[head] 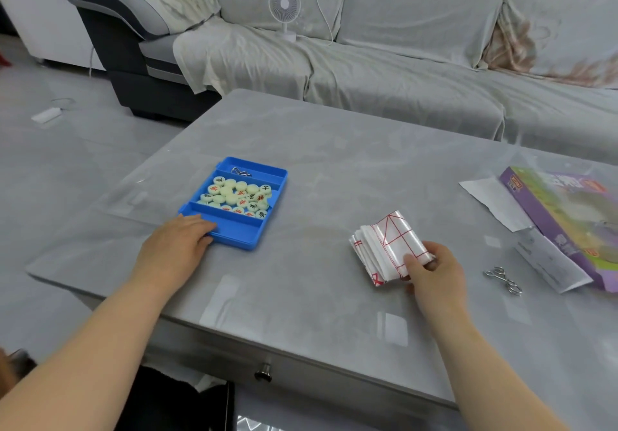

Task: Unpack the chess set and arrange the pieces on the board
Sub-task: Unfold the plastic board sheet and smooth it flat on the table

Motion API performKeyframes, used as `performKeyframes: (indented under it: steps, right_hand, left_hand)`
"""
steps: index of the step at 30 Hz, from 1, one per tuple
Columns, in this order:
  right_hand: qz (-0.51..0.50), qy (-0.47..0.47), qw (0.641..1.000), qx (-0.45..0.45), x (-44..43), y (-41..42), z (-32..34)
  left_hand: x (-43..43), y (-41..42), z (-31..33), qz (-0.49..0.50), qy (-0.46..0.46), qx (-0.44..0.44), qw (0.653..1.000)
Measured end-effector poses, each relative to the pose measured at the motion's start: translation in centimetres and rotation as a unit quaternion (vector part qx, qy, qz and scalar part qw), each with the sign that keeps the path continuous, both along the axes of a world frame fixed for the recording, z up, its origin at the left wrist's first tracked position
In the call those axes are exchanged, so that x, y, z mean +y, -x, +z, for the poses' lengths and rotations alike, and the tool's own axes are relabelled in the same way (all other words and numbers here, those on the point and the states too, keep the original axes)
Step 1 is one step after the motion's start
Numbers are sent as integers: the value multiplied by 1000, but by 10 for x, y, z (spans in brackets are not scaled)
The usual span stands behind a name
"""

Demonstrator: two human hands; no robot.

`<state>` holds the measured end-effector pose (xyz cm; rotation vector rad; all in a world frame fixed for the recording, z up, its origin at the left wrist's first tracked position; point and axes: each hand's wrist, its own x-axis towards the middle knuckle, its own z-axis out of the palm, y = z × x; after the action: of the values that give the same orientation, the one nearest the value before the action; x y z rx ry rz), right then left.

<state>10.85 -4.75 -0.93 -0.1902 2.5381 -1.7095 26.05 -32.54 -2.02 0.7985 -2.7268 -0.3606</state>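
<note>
Left hand (177, 246): fingers nearly straight, lying flat on the near-left corner of 1 tray (234, 233), tips over the rim into the near compartment. It grips nothing. The tray is blue moulded plastic, rectangular, with 3 compartments, and sits on the glossy grey surface (334, 149). The middle compartment holds the pieces (234, 196): cream round discs with red or black characters, heaped, so no exact count. The far compartment holds 1 wire puzzle (241, 172), bent metal. Right of centre is 1 board (384, 243), a thin shiny white sheet with red lines, folded into a thick wad. Right hand (434, 273) pinches the wad's near-right corner, thumb on top and the other fingers curled beneath. Next come 1 paper (491, 203), white and flat, then 1 loose wire puzzle (503, 280) on the surface, then 1 slip (548, 263), printed and creased. At the far right is 1 box (541, 210), purple cardboard, lying flat.
</note>
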Motion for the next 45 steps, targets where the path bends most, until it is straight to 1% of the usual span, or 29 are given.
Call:
performKeyframes:
  steps: [2, 3, 4, 5, 6, 7, 8, 9, 10, 11, 12, 14, 15, 16, 19, 21, 22, 23, 25, 26, 28, 31, 33, 34, 38, 40, 42, 44, 45]
  right_hand:
    - [-2, 5, 1000, 5, 0, -3, 2]
    - [2, 19, 1000, 6, 0, -6, 5]
    - [8, 39, 999, 9, -1, -10, 9]
    - [16, 60, 998, 14, -3, -14, 14]
    - [27, 80, 996, 21, -6, -18, 18]
    - [40, 99, 994, 27, -9, -23, 21]
    - [55, 115, 991, 32, -13, -28, 24]
    - [70, 128, 989, 33, -17, -34, 27]
    - [84, 136, 987, 30, -21, -40, 29]
    - [100, 142, 985, 22, -24, -45, 29]
    - [115, 143, 983, 13, -27, -50, 30]
    - [138, 127, 982, 3, -31, -54, 30]
    - [147, 111, 983, 2, -31, -54, 29]
    - [160, 91, 983, 6, -30, -53, 28]
    - [246, -2, 968, 51, -24, -52, 19]
    - [298, -84, 946, 96, -20, -53, 10]
    - [292, -111, 942, 119, -20, -54, 6]
    - [269, -120, 945, 144, -20, -53, 5]
    - [208, -85, 958, 177, -21, -50, 5]
    - [192, -57, 965, 167, -22, -48, 7]
    - [185, 8, 976, 116, -22, -45, 13]
    - [151, 96, 984, 11, -20, -40, 23]
    - [137, 150, 978, -46, -19, -36, 26]
    - [135, 173, 973, -67, -18, -33, 28]
    - [110, 247, 954, -125, -11, -22, 34]
    - [119, 247, 953, -129, -5, -15, 37]
    - [137, 210, 962, -109, 4, -9, 40]
    - [171, 173, 964, -106, 13, -3, 44]
    - [197, 159, 960, -124, 17, -1, 46]
  left_hand:
    - [5, -4, 5, 6, -9, 14, 1000]
    - [10, -6, 9, 16, -18, 45, 999]
    - [19, -8, 15, 30, -32, 95, 995]
    - [32, -9, 21, 40, -57, 153, 986]
    - [48, -9, 26, 42, -103, 203, 973]
    - [67, -6, 31, 31, -173, 230, 957]
    - [86, -2, 32, 12, -260, 225, 939]
    - [103, 3, 32, -10, -353, 200, 914]
    - [117, 9, 29, -32, -443, 175, 879]
    - [126, 13, 27, -46, -528, 163, 832]
    - [130, 17, 25, -52, -593, 164, 787]
    - [130, 23, 23, -41, -667, 200, 716]
    - [129, 24, 23, -25, -687, 222, 692]
    - [128, 25, 22, -10, -696, 236, 678]
    - [129, 28, 20, 4, -709, 247, 661]
    - [128, 29, 19, 6, -714, 249, 654]
    - [128, 29, 18, 7, -715, 252, 652]
    - [127, 29, 18, 10, -716, 254, 650]
    - [126, 29, 16, 13, -714, 258, 651]
    - [126, 29, 16, 10, -714, 259, 650]
    - [125, 29, 16, -4, -714, 255, 652]
    - [124, 29, 14, -24, -698, 243, 674]
    - [125, 28, 14, -31, -678, 236, 695]
    - [125, 28, 15, -37, -673, 235, 700]
    - [123, 27, 15, -37, -678, 244, 693]
    - [118, 26, 16, -23, -667, 249, 702]
    - [112, 24, 18, 2, -646, 261, 718]
    - [105, 20, 21, 23, -590, 273, 759]
    - [102, 18, 23, 26, -553, 281, 784]
